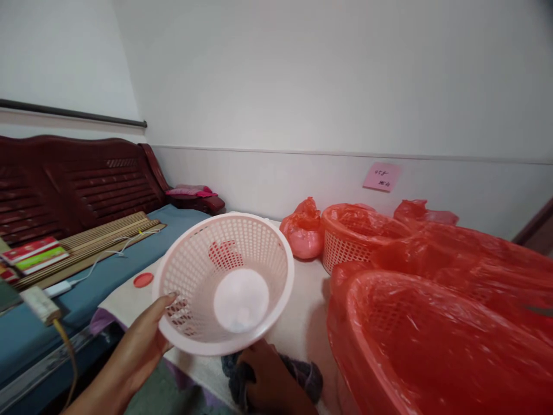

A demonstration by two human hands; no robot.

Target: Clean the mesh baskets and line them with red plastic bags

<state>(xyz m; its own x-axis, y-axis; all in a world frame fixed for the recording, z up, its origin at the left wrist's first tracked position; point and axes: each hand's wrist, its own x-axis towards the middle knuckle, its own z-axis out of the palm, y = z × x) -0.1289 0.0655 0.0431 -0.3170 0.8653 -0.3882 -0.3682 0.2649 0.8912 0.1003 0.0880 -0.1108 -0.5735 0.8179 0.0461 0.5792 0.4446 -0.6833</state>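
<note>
A pale pink plastic basket (224,271) with a holed wall is held tilted over the table, its open mouth facing me. My left hand (151,328) is closed on its left rim, thumb over the edge. Below the basket's near rim, my right hand (270,377) grips a dark grey fuzzy bundle (309,377) that looks like yarn or soft cloth. The basket hides part of its fingers. A red round lid (143,280) lies on the pale-covered table (298,311) to the left.
At the right stand baskets lined with red plastic bags, a large one (358,328) in front and a smaller one (341,251) behind. A tied red bag (302,230) sits by the wall under a pink note (382,177). A wooden bench (78,184) with a blue cushion is on the left.
</note>
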